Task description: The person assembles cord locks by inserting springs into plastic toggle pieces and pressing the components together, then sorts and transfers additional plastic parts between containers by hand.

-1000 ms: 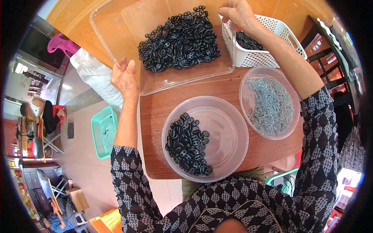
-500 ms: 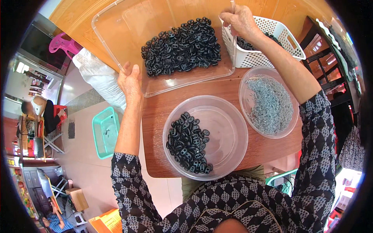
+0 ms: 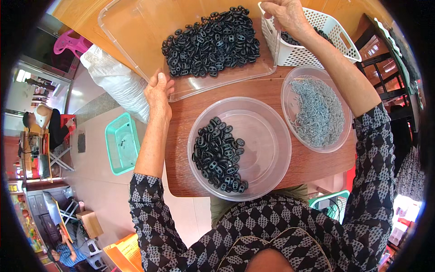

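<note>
A large clear plastic bin [image 3: 195, 84] stands tilted at the table's far side, with a heap of black oval two-hole pieces [image 3: 210, 45] inside. Its near left corner is in my left hand [image 3: 158, 93], thumb pointing up and fingers curled at the edge. My right hand [image 3: 286, 18] pinches the bin's right rim, above a white perforated basket [image 3: 294, 58] that also contains dark pieces. Closer to me sits a round clear tub [image 3: 267, 145], with similar black pieces [image 3: 217, 156] piled on its left side. Small grey-blue screw-like parts [image 3: 319, 115] fill much of a clear tray [image 3: 290, 102] at right.
Left of the brown table [image 3: 179, 181], a turquoise basket [image 3: 122, 145] rests on the floor near a white sack [image 3: 115, 81]. A pink stool [image 3: 70, 45] stands farther off. Dark wooden furniture [image 3: 385, 72] is at right. Two other people sit at far left.
My left hand has shifted along the bin's left edge toward its near corner. The right hand stays on the right rim. The whole view has slid upward a little.
</note>
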A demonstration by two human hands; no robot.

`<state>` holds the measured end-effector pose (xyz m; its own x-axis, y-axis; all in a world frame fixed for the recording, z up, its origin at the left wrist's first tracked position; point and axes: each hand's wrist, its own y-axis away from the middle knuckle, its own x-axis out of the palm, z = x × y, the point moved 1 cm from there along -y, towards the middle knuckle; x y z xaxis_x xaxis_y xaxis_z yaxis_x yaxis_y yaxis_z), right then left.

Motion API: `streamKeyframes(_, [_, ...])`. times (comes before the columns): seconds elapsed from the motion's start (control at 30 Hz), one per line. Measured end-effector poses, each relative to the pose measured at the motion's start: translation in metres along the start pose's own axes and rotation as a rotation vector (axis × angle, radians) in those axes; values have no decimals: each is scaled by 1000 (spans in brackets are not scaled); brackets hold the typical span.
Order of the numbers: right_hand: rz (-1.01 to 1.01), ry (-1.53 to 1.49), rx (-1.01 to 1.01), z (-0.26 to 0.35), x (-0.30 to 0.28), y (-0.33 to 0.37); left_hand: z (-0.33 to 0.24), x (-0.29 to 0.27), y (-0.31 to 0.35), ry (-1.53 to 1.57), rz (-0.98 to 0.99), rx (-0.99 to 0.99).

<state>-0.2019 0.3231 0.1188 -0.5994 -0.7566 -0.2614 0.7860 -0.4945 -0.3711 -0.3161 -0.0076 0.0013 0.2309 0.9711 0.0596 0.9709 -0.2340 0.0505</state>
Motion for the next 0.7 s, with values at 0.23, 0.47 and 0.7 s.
streamKeyframes(0.23, [21,-105,-14,-3,2,6,5,1,8,11,-19,21])
streamKeyframes(0.47, [56,-46,-40,-10,-3,9,12,0,11,6,-18,33])
streamKeyframes(0.7, [26,-65,-39,-11,-3,17,17,1,18,12,-23,67])
